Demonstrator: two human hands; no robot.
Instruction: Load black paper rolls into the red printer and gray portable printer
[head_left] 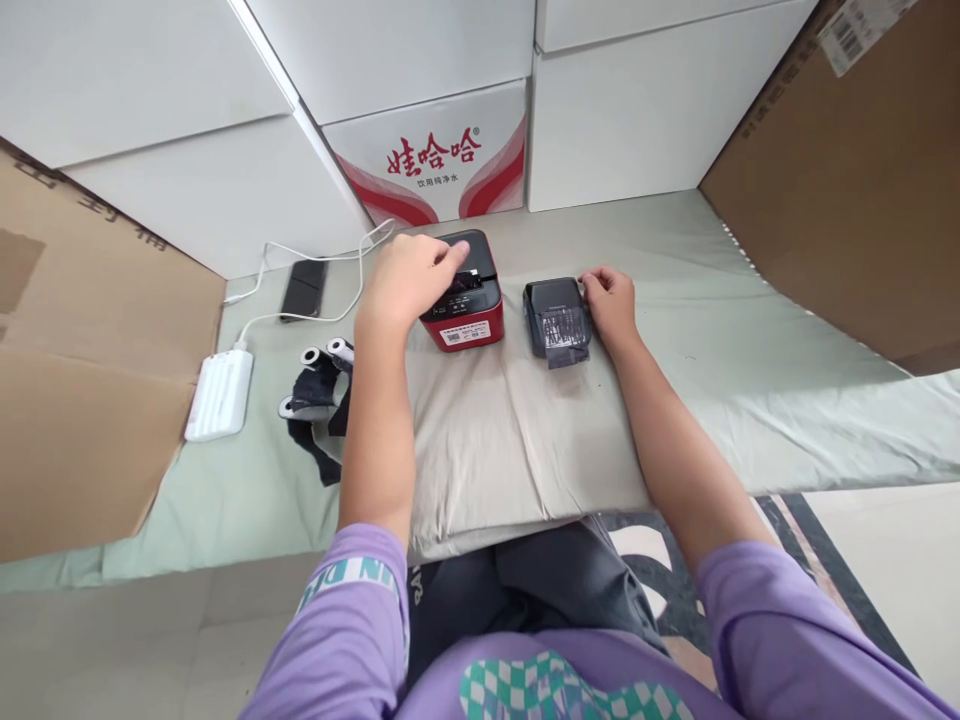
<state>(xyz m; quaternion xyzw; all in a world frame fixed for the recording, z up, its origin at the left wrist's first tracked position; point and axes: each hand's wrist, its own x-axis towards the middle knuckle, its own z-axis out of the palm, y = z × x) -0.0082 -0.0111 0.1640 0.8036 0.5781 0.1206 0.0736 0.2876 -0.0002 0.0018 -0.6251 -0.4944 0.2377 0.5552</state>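
Observation:
A red label printer (491,320) with a black top stands on the cloth-covered surface. My left hand (412,270) lies over its left side, thumb stretched across the lid and the other fingers bent, mostly hidden; it appears to grip the printer. Dark shiny material shows in the printer's top slot. To the right is a small black portable printer (551,295), with a dark strip of film (564,335) hanging over its front. My right hand (609,300) is closed at that printer's right rear edge, fingertips pinched against it.
Rolls with black ribbon (311,390) lie left of my left forearm. A white power bank (219,395) with a white cable and a dark phone (304,288) are farther left. White boxes (615,120) line the back; cardboard (862,200) stands at both sides.

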